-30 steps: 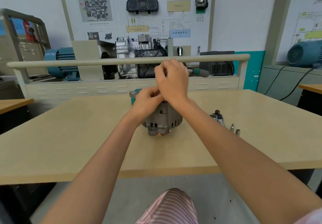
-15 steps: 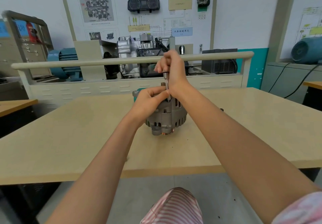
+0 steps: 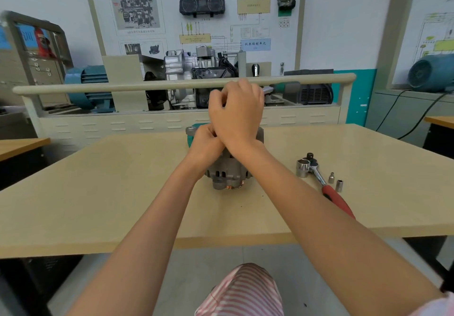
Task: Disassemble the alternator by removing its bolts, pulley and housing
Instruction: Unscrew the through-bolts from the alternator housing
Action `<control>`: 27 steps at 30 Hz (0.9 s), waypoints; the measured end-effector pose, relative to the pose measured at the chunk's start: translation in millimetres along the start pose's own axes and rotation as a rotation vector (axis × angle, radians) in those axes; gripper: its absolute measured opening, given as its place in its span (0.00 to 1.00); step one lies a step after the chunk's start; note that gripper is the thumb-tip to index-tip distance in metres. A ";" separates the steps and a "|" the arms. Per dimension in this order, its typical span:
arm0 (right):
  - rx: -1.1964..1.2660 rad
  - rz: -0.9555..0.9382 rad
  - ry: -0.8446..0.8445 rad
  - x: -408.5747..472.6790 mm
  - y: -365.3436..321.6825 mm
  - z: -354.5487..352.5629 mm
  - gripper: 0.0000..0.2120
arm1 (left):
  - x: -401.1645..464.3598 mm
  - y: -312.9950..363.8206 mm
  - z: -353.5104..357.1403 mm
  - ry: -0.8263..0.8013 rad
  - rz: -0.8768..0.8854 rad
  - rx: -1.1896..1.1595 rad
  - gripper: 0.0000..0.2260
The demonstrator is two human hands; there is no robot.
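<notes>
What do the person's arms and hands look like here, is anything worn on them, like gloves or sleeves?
No gloves: the left hand and right hand are bare, with no rings, watch or bracelet showing. Both forearms are uncovered. Only at the lower right corner does the edge of a pink sleeve show, and a pink-and-white striped garment lies below.

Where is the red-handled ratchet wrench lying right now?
In the head view, the red-handled ratchet wrench lies on the beige wooden table, right of the grey metal alternator, beside two small loose silver sockets.
</notes>
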State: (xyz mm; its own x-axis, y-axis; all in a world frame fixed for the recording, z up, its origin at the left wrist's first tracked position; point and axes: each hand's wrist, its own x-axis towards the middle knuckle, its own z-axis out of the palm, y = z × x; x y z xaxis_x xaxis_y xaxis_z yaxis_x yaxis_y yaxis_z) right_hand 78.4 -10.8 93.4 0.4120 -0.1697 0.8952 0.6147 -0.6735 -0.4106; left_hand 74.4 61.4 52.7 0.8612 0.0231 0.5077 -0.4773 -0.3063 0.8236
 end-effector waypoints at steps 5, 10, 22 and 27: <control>0.692 0.274 -0.134 16.2 0.0 -3.7 0.24 | -1.3 1.2 1.0 -0.052 0.067 -0.040 0.12; 1.203 0.583 -0.299 32.8 12.2 -7.7 0.29 | 0.1 -1.2 0.1 -0.078 0.070 -0.085 0.09; -0.319 -0.037 -0.091 -5.3 6.5 3.3 0.13 | -1.0 -2.3 0.1 0.011 0.020 -0.014 0.15; 0.054 -0.002 -0.017 1.7 1.9 1.9 0.12 | -2.6 -1.3 2.4 0.018 0.038 -0.020 0.19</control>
State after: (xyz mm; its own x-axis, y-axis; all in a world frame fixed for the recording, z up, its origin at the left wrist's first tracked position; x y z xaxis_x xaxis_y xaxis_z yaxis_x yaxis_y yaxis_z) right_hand 81.6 -11.0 93.8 0.4219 -0.1555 0.8932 0.6506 -0.6342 -0.4177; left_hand 73.2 59.5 49.6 0.8395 0.0288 0.5426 -0.5128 -0.2884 0.8086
